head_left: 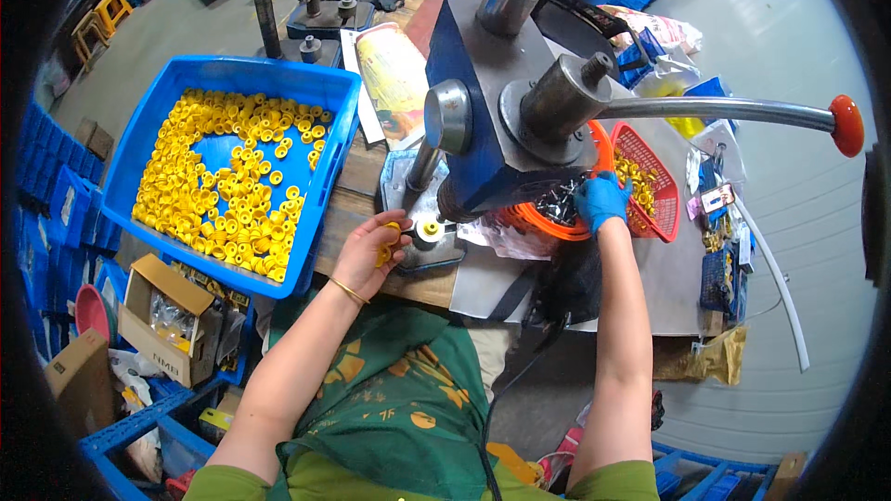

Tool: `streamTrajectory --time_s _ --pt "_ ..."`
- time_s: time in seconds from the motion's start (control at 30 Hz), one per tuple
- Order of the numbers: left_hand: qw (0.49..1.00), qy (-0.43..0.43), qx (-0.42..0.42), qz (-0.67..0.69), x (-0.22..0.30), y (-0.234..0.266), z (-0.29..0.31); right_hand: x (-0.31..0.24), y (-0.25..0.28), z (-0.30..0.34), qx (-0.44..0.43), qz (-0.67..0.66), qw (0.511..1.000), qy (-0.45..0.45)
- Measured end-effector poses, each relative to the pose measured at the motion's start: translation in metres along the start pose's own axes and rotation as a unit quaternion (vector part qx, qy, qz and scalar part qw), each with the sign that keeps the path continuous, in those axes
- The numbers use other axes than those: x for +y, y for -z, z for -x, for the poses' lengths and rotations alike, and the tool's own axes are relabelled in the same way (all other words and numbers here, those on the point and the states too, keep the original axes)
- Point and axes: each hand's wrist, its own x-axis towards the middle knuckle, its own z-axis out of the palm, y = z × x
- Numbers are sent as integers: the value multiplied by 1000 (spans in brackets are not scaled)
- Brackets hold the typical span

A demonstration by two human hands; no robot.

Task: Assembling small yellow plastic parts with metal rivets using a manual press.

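Bench press station: bare left hand [367, 250] pinching a yellow cap [386, 251] beside the press seat [429, 230], best set square; blue-gloved right hand [599, 199] dipped in the orange basket [549, 220] at right, grip not discernible

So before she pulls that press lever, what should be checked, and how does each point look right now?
1. Cap seated on the press base: ok, one sits under the ram.
2. Left hand clear of the ram: not ok, it is right beside the base, holding a yellow cap.
3. Right hand on the lever: not ok, the gloved hand is in the orange basket.
4. Caps in the blue bin: ok, plenty.
5. Cap centred: cannot tell.
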Motion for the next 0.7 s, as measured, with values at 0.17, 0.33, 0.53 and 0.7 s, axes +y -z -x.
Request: streamTrajectory --time_s 0.17,0.33,0.53,0.7 --pt "1000 -10 -26 8 1 14 1 -5 25 1 4 17 1000 -12" --pt "1000 -9 -14 16 2 23 3 -52 40 59 121 -637 760 46" --pt "998 24 -51 23 -5 13 3 -149 -22 98 32 -674 730 106" --pt "999 16 -36 4 4 20 13 -170 -28 93 92 -664 725 156"
